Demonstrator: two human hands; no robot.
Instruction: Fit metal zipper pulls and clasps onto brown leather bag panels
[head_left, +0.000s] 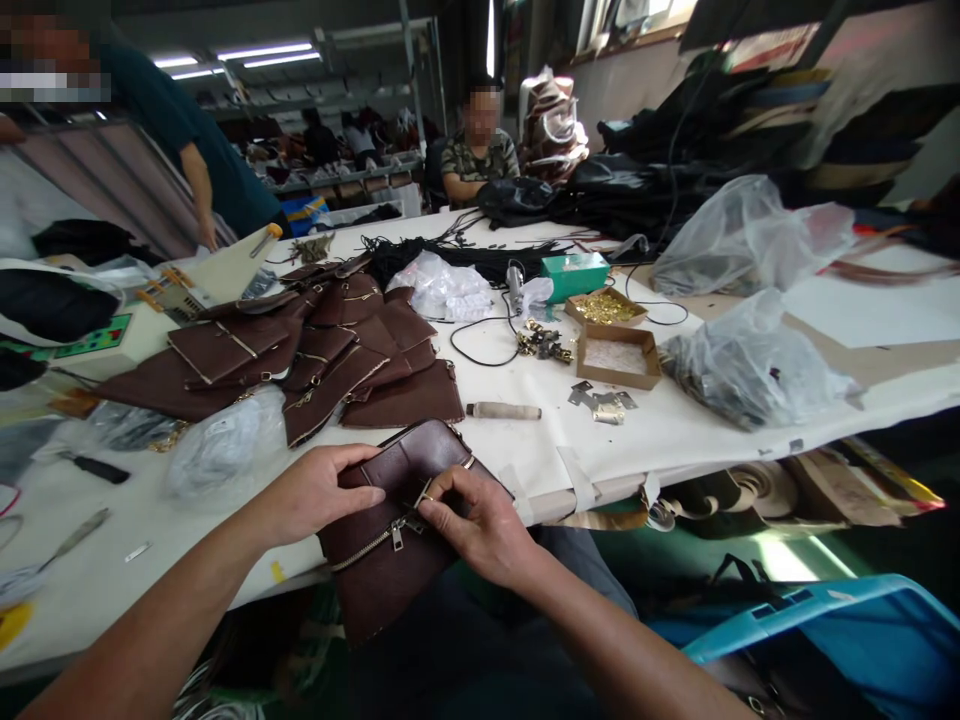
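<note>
A dark brown leather bag (390, 585) with a metal zipper lies over the table's front edge, partly above my lap. My left hand (319, 490) grips its upper left side, thumb on top of the leather. My right hand (480, 520) pinches a small, thin metal piece (424, 494) between thumb and forefinger, just above the zipper. A zipper pull (397, 538) hangs below that spot. Behind the bag, more brown leather bags (330, 350) are piled up, and a wrapped, rod-like tool (504, 411) lies to their right.
Small boxes (619, 357) with metal parts, a green box (574, 277) and plastic bags (757, 360) stand on the white table (517, 450). A screwdriver (97, 467) lies left. One person (480, 150) sits behind the table; another (187, 150) stands back left. A blue crate (825, 610) is lower right.
</note>
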